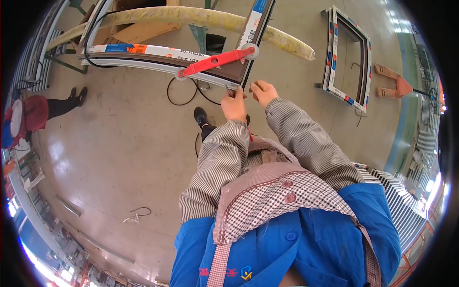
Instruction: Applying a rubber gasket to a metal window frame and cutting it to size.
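A window frame with brown and silver profiles and printed protective film lies in front of me, its near corner by my hands. Against this corner is my left hand, its fingers pinched together by a thin dark piece too small to name. Just to the right, my right hand is closed, thumb and forefinger together; whatever they hold is hidden. Across the frame's corner rests a red bar tool with a round wheel at each end, touched by neither hand. A black cord or rubber strip hangs in a loop below the frame.
A long yellowish padded bar supports the frame. Another frame stands at the right, beside an orange pallet jack. A person in red is at the far left. Stacked profiles lie at my right, and a scrap of cord on the floor.
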`<state>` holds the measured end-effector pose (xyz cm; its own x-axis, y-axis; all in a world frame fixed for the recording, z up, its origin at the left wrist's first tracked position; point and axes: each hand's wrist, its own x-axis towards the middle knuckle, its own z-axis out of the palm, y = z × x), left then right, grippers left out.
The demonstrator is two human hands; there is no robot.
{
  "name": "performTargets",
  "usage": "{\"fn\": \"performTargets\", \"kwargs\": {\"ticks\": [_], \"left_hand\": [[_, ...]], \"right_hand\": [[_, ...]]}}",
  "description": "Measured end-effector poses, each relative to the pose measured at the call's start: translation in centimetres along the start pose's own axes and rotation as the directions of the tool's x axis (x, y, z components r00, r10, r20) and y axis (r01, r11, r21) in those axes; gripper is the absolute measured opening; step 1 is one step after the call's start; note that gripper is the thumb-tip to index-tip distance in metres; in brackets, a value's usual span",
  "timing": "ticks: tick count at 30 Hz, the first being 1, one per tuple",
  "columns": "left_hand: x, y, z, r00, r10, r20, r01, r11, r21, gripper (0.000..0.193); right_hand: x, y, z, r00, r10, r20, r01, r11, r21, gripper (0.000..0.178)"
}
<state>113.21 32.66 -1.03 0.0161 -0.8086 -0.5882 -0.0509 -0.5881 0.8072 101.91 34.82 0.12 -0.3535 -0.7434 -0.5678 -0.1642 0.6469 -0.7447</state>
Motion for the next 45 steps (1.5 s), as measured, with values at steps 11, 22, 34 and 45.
{"fn": "performTargets", "kwargs": {"ticks": [11, 22, 34, 45], "left_hand": [[-0.5, 1.2, -7.7, 0.901, 0.232, 0.367, -0.427, 0.625, 0.653, 0.025], [1.0, 7.0, -6.2, 0.738, 0.507, 0.445, -0.642, 0.326, 0.694, 0.021], [2.1, 7.0, -6.5, 0.763, 0.469, 0.445, -0.622, 0.349, 0.701, 0.020], [-0.4, 6.8, -5.2, 0.688, 0.648, 0.328, -0.655, 0.358, 0.666, 0.019]], "right_hand": [[-2.1, 0.9, -0.1, 0.986, -0.014, 0.163, 0.009, 0.999, 0.032, 0.022], [-1.1, -0.8, 3.0, 0.983, 0.084, 0.165, -0.131, 0.943, 0.304, 0.019], [-0.7, -2.1, 4.1, 0.914, 0.376, 0.155, -0.401, 0.772, 0.493, 0.025], [0.3, -0.3, 5.0, 0.959, 0.281, -0.032, -0.263, 0.928, 0.263, 0.030]]}}
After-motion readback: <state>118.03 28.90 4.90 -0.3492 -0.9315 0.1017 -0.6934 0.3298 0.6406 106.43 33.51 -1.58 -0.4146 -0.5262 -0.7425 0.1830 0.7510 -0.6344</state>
